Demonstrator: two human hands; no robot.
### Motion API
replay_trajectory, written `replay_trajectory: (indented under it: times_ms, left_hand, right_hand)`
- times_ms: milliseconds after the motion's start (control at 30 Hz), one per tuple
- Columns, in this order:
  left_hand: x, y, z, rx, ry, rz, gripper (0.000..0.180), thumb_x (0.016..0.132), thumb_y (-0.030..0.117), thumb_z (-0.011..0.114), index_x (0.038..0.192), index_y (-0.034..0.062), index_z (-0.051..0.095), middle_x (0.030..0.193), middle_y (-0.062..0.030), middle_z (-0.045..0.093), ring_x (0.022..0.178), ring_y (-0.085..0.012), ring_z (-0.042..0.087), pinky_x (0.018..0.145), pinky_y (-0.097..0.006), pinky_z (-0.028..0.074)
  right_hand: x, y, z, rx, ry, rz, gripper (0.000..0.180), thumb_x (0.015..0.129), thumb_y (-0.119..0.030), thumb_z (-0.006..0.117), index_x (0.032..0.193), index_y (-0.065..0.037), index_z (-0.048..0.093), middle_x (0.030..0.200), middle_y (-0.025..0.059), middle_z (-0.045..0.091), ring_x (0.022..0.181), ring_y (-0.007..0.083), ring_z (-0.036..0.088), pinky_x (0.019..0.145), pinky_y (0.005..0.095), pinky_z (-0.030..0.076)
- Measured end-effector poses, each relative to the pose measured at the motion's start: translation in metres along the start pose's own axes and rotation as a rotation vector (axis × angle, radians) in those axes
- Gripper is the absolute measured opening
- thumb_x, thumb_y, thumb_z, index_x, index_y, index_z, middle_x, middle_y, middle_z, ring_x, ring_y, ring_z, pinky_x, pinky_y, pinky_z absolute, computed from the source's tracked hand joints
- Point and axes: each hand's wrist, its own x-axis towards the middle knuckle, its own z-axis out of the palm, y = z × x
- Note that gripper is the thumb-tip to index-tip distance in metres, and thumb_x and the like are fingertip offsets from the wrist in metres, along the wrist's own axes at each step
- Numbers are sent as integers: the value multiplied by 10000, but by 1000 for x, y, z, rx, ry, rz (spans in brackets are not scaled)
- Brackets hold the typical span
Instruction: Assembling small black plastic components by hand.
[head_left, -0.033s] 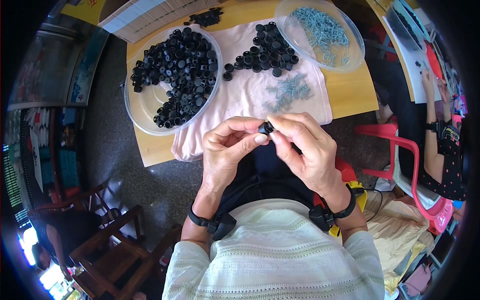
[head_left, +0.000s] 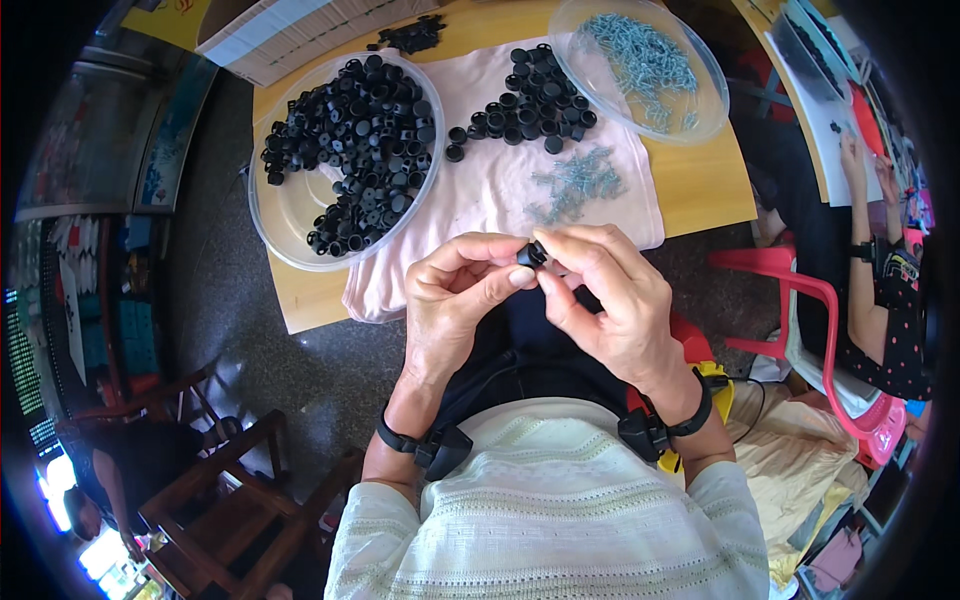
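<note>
"Covering part of the table (head_left: 705, 205)?"
"Pink cloth (head_left: 475, 200)."
"Hands?"
"Left hand (head_left: 445, 300) pinches a black part (head_left: 527, 257) near the cloth's edge; right hand (head_left: 625, 305) reaches its right side, grip unclear."
"Long axis?"
"Roughly left-to-right; facing, I can't tell."

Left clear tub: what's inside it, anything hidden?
The left tub holds heaped small black round parts, many cup-shaped; bare bottom shows at lower left. Anything beneath the heap is covered.
</note>
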Motion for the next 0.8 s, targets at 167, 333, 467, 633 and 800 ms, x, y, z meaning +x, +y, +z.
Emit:
replay_trajectory:
  times_ms: [167,333,467,633,800]
  left_hand:
    - [1,2,3,5,61,-66,220,786,-54,701,997,-21,648,964,-100,667,876,-148,653,827,-272,538]
    - [-1,-3,6,-109,74,-53,174,781,-56,706,937,6,660,967,-79,663,893,-142,637,842,-277,521]
    - [-1,-8,5,-163,81,-92,150,777,-55,711,898,24,670,977,-66,656,904,-132,621,842,-271,502]
    - [-2,-17,6,-158,94,-93,138,779,-55,710,885,22,669,971,-62,655,892,-123,619,841,-264,499]
    - [-1,-17,14,-151,117,-58,146,784,-45,711,903,19,655,962,-55,656,874,-109,617,839,-253,500]
  right_hand:
    - [0,3,1,-109,-27,-49,420,690,46,707,1092,25,586,967,124,599,846,256,616,721,323,537]
    - [0,8,2,-149,-25,-109,413,696,42,707,1089,29,583,963,121,589,856,259,607,736,334,522]
    - [-3,13,2,-147,-23,-146,414,690,46,707,1083,43,578,951,129,581,853,268,603,733,346,515]
    - [-9,13,11,-192,65,-157,381,673,74,697,1041,52,598,946,138,588,835,265,608,720,338,519]
    - [-14,14,18,-67,209,-28,375,683,102,693,1039,9,627,932,112,616,747,222,632,622,306,537]
